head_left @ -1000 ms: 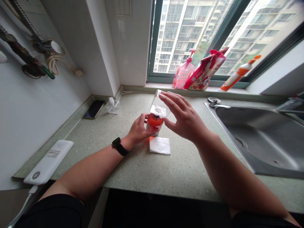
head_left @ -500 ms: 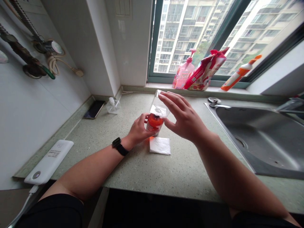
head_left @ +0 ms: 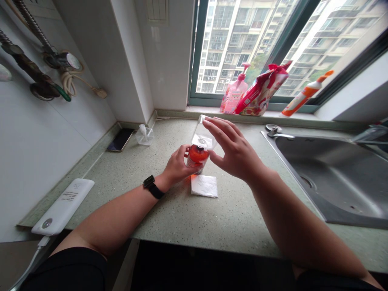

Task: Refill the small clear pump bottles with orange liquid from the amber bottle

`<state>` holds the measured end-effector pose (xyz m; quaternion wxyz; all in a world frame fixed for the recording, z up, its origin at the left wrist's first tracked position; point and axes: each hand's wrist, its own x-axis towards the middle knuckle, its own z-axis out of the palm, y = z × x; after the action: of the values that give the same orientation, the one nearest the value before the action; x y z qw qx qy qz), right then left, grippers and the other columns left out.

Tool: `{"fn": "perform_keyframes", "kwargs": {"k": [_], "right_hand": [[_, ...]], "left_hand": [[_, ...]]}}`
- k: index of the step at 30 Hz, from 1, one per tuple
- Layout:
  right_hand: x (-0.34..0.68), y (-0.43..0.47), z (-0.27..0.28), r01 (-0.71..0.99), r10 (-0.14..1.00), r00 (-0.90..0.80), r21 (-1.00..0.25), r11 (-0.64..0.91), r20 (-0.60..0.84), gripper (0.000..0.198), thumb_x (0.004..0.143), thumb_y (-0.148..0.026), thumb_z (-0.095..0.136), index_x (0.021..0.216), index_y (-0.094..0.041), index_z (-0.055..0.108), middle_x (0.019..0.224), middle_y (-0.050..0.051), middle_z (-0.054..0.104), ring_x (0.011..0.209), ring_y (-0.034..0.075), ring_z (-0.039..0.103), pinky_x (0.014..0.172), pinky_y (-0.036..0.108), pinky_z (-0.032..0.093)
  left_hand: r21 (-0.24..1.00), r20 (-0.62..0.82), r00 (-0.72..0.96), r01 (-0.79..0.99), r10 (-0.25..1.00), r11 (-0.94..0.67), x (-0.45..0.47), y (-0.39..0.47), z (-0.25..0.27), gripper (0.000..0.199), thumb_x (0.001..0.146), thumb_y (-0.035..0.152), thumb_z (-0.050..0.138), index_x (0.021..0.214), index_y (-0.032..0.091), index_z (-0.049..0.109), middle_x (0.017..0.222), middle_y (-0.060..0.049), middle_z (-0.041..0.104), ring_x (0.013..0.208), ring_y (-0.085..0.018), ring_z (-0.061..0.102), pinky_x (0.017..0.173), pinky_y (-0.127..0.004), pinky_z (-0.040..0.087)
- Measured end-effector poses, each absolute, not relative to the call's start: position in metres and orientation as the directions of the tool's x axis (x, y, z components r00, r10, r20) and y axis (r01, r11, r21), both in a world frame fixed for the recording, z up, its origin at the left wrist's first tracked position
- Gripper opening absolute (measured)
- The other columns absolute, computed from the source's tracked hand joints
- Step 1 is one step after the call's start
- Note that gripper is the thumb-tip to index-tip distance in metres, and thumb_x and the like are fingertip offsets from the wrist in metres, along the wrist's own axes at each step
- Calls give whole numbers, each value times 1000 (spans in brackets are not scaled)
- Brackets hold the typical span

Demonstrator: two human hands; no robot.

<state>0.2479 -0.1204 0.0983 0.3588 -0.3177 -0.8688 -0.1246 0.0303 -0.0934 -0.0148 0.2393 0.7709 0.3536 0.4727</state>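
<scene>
My left hand [head_left: 182,165] is wrapped around an orange-red bottle [head_left: 198,155] with a dark neck, standing on the counter. Directly above and behind its top is a clear plastic container [head_left: 198,130], whose exact kind is hard to make out. My right hand [head_left: 235,149] curves along this container's right side, with fingertips at its upper end and the thumb low beside the bottle. Part of the container is hidden behind those fingers. Just in front of the bottle lies a folded white tissue [head_left: 204,186].
A phone [head_left: 120,140] and a small clear square container [head_left: 144,136] are at the back left. A white power bank [head_left: 63,207] lies near the left edge. The steel sink [head_left: 321,161] is on the right. A pink pump bottle [head_left: 235,95] stands on the windowsill.
</scene>
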Motion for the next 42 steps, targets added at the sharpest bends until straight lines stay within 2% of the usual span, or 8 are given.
{"fn": "perform_keyframes", "kwargs": {"k": [27, 38, 42], "right_hand": [[247, -121, 98, 647, 475, -552, -9, 763, 685, 91, 92, -10, 61, 173, -35, 27, 166, 9, 53, 154, 37, 49, 126, 64, 46], [256, -121, 90, 702, 510, -460, -54, 710, 727, 94, 91, -18, 68, 173, -29, 24, 161, 15, 55, 145, 39, 56, 121, 63, 50], [259, -121, 87, 719, 537, -427, -86, 689, 728, 98, 89, -19, 70, 174, -33, 23, 159, 15, 54, 140, 40, 60, 114, 64, 56]], "left_hand": [[706, 547, 306, 332, 779, -626, 30, -94, -12, 61, 84, 47, 91, 128, 24, 55, 127, -12, 74, 109, -28, 75, 95, -48, 64], [709, 535, 310, 341, 786, -617, 29, -96, -11, 64, 84, 48, 91, 130, 24, 55, 125, -11, 74, 105, -28, 74, 95, -49, 63], [712, 536, 308, 336, 786, -617, 29, -96, -10, 64, 83, 49, 91, 130, 24, 55, 125, -12, 73, 106, -28, 74, 95, -49, 63]]}}
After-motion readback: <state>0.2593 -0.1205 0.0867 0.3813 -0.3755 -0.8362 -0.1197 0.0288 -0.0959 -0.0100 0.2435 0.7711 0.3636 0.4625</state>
